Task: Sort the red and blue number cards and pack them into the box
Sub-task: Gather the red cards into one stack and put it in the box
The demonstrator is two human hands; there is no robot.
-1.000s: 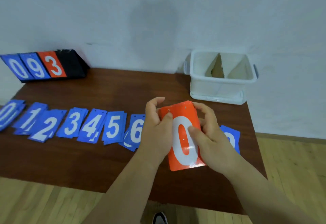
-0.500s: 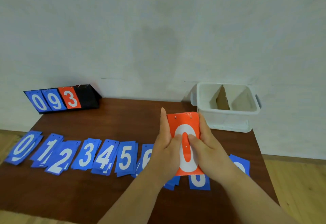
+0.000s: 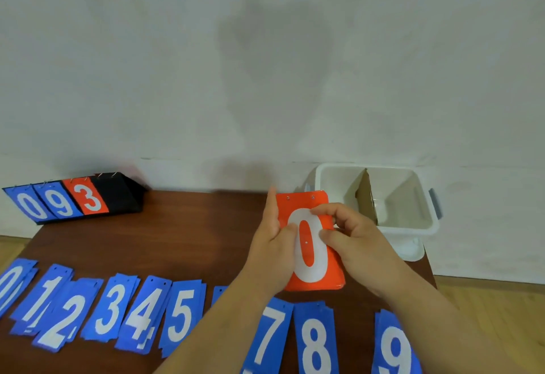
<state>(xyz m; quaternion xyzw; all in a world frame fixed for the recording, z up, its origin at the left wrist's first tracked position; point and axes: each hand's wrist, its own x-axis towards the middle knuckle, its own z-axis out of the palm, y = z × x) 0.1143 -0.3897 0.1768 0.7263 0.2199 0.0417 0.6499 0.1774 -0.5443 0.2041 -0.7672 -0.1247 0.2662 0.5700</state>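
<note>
Both hands grip the red cards (image 3: 309,244), held standing tall: left hand (image 3: 272,244), right hand (image 3: 358,244). The white box (image 3: 424,226) sits just behind, to the right, nearer the right hand

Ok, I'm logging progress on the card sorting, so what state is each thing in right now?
red 0 cards: stacked, held above the table by both hands
left hand: gripping the stack's left edge
right hand: pinching the right edge
blue cards: lying face up in a row of piles, 0 to 9
white box: open, cardboard divider upright, no cards visible inside
scoreboard: standing, showing 0 9 3
</note>
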